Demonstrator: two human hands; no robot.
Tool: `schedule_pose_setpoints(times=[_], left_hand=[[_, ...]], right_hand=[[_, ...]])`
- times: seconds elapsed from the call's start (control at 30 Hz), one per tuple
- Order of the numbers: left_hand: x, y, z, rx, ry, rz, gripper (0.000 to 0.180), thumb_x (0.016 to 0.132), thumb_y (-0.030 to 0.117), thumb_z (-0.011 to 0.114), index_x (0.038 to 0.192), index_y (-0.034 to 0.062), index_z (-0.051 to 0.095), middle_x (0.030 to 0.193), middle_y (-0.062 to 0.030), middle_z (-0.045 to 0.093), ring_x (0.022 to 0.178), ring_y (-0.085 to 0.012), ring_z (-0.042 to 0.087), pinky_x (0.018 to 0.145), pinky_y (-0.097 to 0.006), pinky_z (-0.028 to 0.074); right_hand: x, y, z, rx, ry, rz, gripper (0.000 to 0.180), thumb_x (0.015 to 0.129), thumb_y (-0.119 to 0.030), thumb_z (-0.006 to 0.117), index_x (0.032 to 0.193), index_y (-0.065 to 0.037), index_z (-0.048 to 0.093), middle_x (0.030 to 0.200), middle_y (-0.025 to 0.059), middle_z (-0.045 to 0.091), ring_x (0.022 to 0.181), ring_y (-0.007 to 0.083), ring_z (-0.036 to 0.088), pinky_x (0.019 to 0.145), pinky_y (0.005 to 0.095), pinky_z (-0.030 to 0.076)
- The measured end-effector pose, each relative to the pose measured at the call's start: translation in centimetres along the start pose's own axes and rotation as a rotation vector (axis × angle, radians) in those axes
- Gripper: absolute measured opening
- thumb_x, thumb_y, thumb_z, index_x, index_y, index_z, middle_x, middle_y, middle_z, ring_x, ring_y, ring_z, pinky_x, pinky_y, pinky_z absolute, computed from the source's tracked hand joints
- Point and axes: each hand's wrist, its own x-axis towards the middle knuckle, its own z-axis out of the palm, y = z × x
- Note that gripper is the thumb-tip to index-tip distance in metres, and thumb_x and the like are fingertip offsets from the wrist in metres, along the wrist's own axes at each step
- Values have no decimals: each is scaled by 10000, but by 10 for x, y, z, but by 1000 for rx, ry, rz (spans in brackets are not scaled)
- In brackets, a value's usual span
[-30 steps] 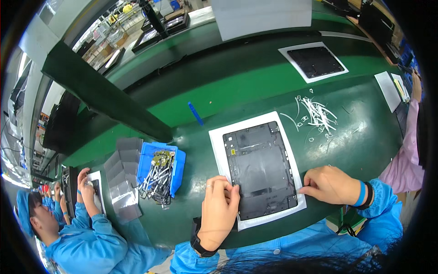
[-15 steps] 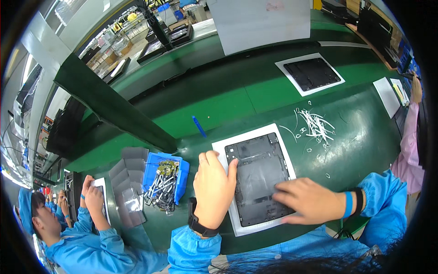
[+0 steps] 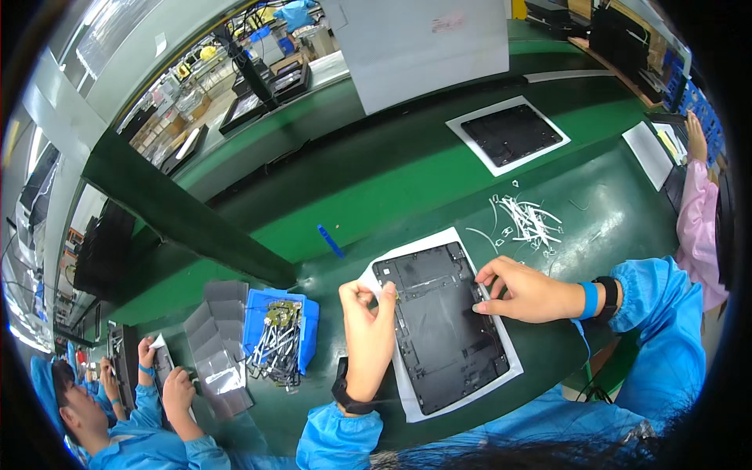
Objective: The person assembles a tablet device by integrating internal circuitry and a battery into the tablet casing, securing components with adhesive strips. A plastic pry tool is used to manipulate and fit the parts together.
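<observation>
The fingers [image 3: 352, 291] of the left hand [image 3: 370, 335] curl apart from the thumb at the upper left edge of a black tablet housing [image 3: 446, 329]; I cannot tell whether they grip anything. The right hand [image 3: 534, 294] holds thumb and index partly spread at the opposite edge, apparently empty. The housing lies on a white sheet [image 3: 407, 398]; steadying its rim while pressing lightly should keep it from skidding. The green tabletop [image 3: 603, 227] carries a blue bin [image 3: 311, 333] and white strips [image 3: 533, 223]. A pink sleeve [image 3: 697, 235] shows at right.
</observation>
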Motion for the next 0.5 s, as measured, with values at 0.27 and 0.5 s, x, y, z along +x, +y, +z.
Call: schedule_pose_setpoints(times=[0.27,0.5], left_hand=[[9,24,-7,-291,174,117,400,1033,-38,607,1344,33,364,1256,-144,602,1097,-139,607,957,-292,501],[15,27,-7,-275,128,-19,418,1080,150,619,1411,65,379,1275,-118,622,1134,-142,594,997,-300,480]], right_hand=[[-2,-10,1,340,80,149,982,876,-398,877,1536,89,338,1326,215,600,1105,240,645,941,344,538],[1,2,-21,762,143,6,225,1000,-145,749,1183,-26,695,996,-33,685,918,65,632,794,256,524]])
